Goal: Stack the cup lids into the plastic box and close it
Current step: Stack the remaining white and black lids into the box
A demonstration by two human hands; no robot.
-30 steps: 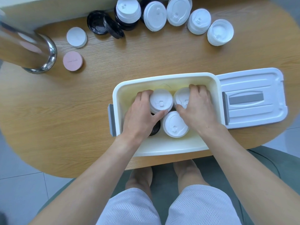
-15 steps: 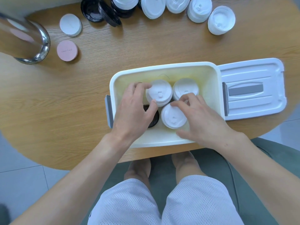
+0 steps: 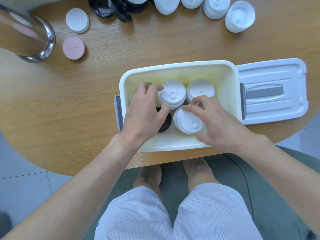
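Observation:
The white plastic box [image 3: 173, 66] stands open at the table's near edge. Inside are three stacks of white cup lids: back left [image 3: 173, 97], back right [image 3: 200, 87] and front [image 3: 189, 122]. Black lids [image 3: 165, 121] lie at the front left, mostly hidden under my left hand [image 3: 143, 113]. That hand's index finger and thumb clasp the left side of the back-left stack. My right hand [image 3: 218, 123] grips the front stack, fingertips on its far rim and thumb at its near side. The box's lid [image 3: 271, 108] lies flat just right of the box.
Along the table's far edge sit black lids [image 3: 110, 7] and several white lid stacks [image 3: 239, 16]. A white disc [image 3: 77, 19], a pink disc [image 3: 74, 47] and a glass vessel with a metal base [image 3: 34, 40] stand at the far left.
My right hand has come off the back-right stack and drawn nearer, onto the front stack. My left hand has stayed by the back-left stack, its fingers shifting slightly.

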